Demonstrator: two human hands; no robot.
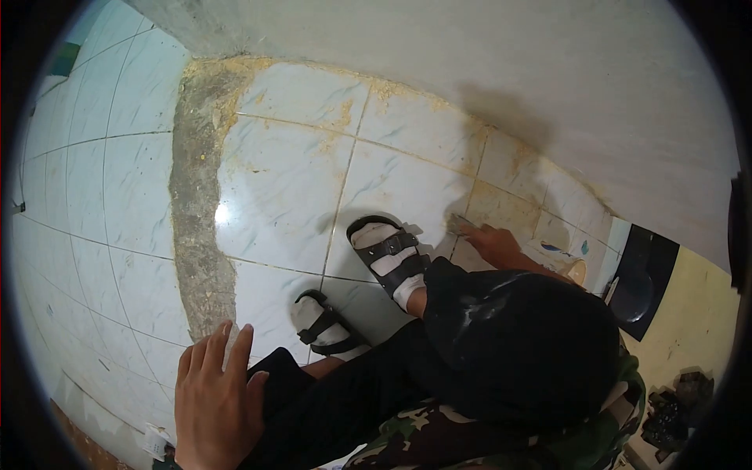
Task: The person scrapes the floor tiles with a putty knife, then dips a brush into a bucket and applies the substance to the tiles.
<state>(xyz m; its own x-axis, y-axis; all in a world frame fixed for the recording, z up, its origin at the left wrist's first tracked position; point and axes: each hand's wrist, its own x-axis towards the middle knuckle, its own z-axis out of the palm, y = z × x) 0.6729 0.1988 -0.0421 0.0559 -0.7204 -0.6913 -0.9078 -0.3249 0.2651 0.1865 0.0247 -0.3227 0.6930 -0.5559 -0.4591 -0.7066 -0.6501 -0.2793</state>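
My left hand [215,392] is at the lower left, open with its fingers apart and nothing in it. On the right, my right hand [495,244] reaches down to the pale floor tiles [282,180], its fingers closed round a small greyish thing [457,224] pressed near a tile joint. I cannot make out what that thing is. Yellowish residue [341,117] marks the tiles along the wall's foot. A black sandal [388,254] on a socked foot is just left of my right hand, and a second sandal [323,325] is lower.
A rough grey strip [200,188] without tile crosses the floor at the left. The wall [486,55] runs along the top and right. Beside it are a partly hidden round-rimmed thing [576,271], a black panel [642,274] and a dark heap [677,411].
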